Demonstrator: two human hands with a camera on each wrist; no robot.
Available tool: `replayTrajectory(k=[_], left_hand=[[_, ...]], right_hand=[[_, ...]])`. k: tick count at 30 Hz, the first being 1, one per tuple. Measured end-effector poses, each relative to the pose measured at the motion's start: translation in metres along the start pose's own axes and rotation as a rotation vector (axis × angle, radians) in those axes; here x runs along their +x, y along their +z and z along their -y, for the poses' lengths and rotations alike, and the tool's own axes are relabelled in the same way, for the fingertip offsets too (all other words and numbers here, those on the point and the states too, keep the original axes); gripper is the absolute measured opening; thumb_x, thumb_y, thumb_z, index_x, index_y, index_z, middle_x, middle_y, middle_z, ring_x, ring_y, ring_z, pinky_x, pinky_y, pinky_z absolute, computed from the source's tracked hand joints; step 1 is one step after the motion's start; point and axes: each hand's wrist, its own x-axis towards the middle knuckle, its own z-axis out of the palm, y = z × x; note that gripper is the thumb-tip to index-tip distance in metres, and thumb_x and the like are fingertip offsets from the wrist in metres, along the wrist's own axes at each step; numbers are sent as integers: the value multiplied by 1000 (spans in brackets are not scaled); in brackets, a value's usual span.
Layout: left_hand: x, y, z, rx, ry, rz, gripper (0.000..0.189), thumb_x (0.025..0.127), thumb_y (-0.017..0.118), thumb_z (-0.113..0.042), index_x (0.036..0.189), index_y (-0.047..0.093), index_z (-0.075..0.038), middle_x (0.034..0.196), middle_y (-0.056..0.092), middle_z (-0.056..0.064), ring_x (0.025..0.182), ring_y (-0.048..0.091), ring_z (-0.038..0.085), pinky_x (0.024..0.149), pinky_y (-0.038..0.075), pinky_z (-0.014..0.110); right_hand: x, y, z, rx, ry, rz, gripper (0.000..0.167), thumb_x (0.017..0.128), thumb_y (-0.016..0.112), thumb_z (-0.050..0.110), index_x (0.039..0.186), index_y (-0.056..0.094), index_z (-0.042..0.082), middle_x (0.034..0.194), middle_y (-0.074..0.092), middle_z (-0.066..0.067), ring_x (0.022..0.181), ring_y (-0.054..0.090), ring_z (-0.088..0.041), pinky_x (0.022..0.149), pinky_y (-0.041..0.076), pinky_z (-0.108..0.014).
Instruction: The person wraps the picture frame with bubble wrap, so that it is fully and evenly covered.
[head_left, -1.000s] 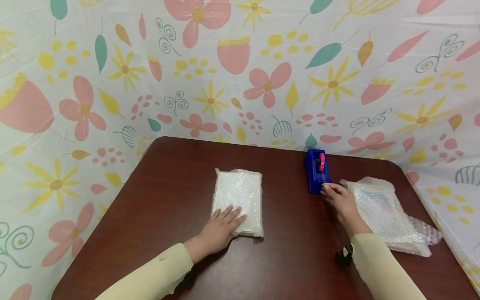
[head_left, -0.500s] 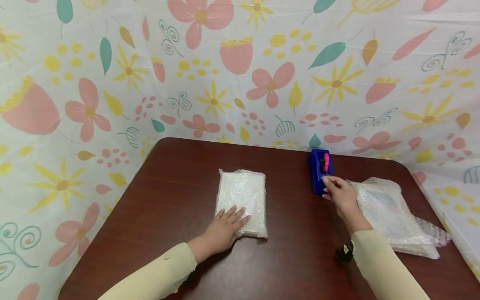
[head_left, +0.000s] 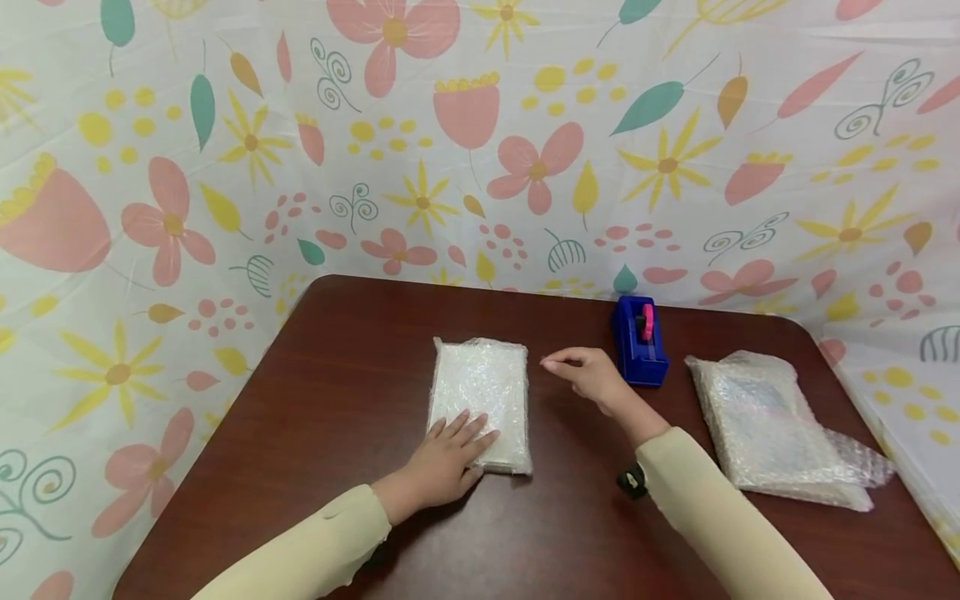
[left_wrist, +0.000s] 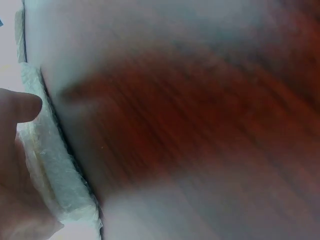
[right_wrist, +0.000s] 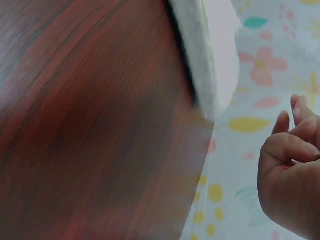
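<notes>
A flat rectangular package in bubble wrap (head_left: 483,379) lies on the dark wooden table. My left hand (head_left: 442,462) rests on its lower left part with fingers spread, steadying it; in the left wrist view the thumb (left_wrist: 27,107) lies against the package's edge. Over the table, just right of the package, my right hand (head_left: 592,379) pinches with thumb and forefinger on a piece of clear tape that hardly shows. Behind that hand stands the blue tape dispenser (head_left: 637,371) with a pink reel. The right wrist view shows the thumb and forefinger (right_wrist: 287,145) brought together.
More bubble-wrapped packages (head_left: 772,433) lie stacked at the table's right side, with a loose flap of wrap (head_left: 855,458) sticking out. A floral-print curtain (head_left: 420,150) hangs behind the table (head_left: 360,350) and along its sides.
My right hand has left the front of the tape dispenser and moved left toward the package, fingertips still pinched. The left hand has stayed on the package.
</notes>
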Motion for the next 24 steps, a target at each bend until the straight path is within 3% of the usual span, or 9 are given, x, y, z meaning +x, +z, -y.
replayTrajectory(k=[5, 10, 14, 17, 20, 24], left_hand=[[2, 0, 2, -19, -8, 46, 56, 107, 51, -32, 160, 37, -18, 170, 30, 9, 158, 27, 34, 124, 30, 60], [2, 0, 5, -12, -9, 85, 57, 109, 48, -32, 162, 33, -19, 172, 26, 6, 160, 24, 33, 125, 29, 60], [1, -2, 6, -8, -7, 89, 56, 108, 48, -33, 161, 36, -20, 171, 29, 5, 159, 25, 33, 125, 29, 60], [1, -3, 6, -14, -2, 93, 55, 108, 49, -33, 160, 38, -21, 171, 30, 4, 159, 26, 34, 124, 30, 61], [2, -4, 5, -34, 4, 104, 53, 108, 48, -33, 159, 39, -22, 171, 30, 3, 159, 26, 35, 124, 29, 62], [3, -5, 4, -51, 4, 119, 53, 108, 48, -33, 160, 38, -24, 171, 29, 3, 159, 25, 35, 124, 28, 63]], right_hand=[[8, 25, 15, -61, -25, 54, 26, 99, 68, 20, 114, 75, -1, 98, 72, -7, 49, 39, -7, 52, 42, -23], [17, 47, 23, -143, -74, 132, 22, 100, 67, 18, 111, 78, 2, 110, 75, -15, 64, 49, -14, 63, 50, -30], [26, 64, 23, -238, -128, 205, 19, 98, 69, 19, 106, 80, 5, 115, 77, -13, 83, 59, -11, 72, 52, -28], [34, 76, 21, -265, -155, 255, 18, 97, 71, 18, 105, 81, 6, 114, 77, -13, 82, 58, -9, 69, 51, -25], [42, 84, 21, -267, -175, 293, 17, 96, 71, 16, 105, 81, 5, 109, 75, -14, 70, 51, -10, 60, 47, -23], [50, 92, 23, -275, -216, 324, 17, 96, 71, 15, 105, 81, 5, 102, 73, -12, 72, 51, -8, 62, 45, -20]])
